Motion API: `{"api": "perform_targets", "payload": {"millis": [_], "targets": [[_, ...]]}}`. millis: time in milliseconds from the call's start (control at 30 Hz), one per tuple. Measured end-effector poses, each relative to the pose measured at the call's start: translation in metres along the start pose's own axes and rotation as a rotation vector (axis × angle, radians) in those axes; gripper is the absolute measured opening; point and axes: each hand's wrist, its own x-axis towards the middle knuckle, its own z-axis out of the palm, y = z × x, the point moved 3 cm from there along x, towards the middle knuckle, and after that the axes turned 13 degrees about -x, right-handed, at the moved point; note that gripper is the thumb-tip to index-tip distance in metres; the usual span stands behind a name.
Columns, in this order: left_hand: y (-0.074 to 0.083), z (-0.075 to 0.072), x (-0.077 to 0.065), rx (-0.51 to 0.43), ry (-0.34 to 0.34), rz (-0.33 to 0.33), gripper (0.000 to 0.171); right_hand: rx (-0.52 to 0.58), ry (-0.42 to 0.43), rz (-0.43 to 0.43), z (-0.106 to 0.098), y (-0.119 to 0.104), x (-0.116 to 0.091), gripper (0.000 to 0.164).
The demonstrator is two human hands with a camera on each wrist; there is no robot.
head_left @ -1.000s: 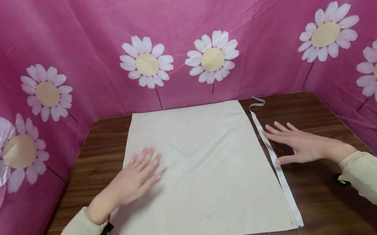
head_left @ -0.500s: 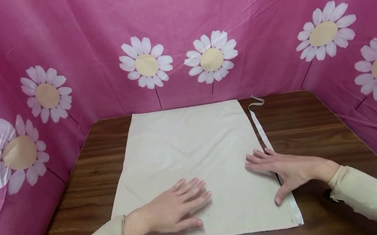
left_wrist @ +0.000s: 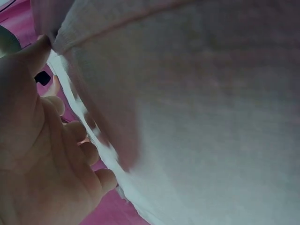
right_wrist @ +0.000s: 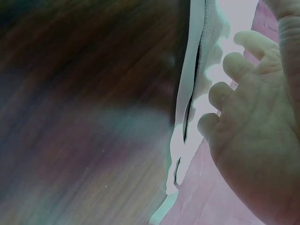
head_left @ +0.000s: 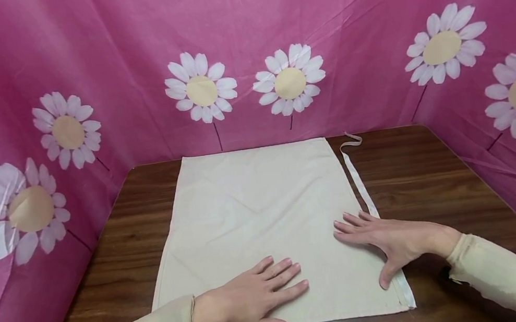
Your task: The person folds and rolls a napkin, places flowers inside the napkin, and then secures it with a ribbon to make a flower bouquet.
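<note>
A cream cushion cover (head_left: 253,208) lies flat on the brown wooden table, with a few soft creases across its middle. Along its right side runs a white zip tape (head_left: 359,182), parted from the cover's edge and curling at its far end. My left hand (head_left: 258,297), fingers spread, lies palm down over the near part of the cover, its thumb at the near edge. Near the right edge my right hand (head_left: 389,239) is spread over the cover and the tape. In the right wrist view, zip teeth (right_wrist: 205,51) show beside the tape, and the fingers are straight, gripping nothing.
The wooden table (head_left: 430,179) extends on both sides of the cover. A pink curtain (head_left: 238,21) printed with large white daisies hangs close behind the table and along its left and right sides.
My left hand has moved right and nearer from the cover's left side. My right hand has come nearer and leftward, from beside the zip tape to over the cover's edge.
</note>
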Motion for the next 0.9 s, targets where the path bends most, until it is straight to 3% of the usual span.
{"api": "perform_targets", "payload": {"millis": [567,900], "targets": [[0.003,-0.007,-0.004,-0.017,-0.089,-0.087,0.071,0.066,-0.084,0.084,-0.004,0.005,0.006,0.097],[0.002,-0.009,-0.003,-0.021,-0.076,-0.096,0.060,0.050,-0.022,0.049,-0.011,0.013,0.011,0.057]]}}
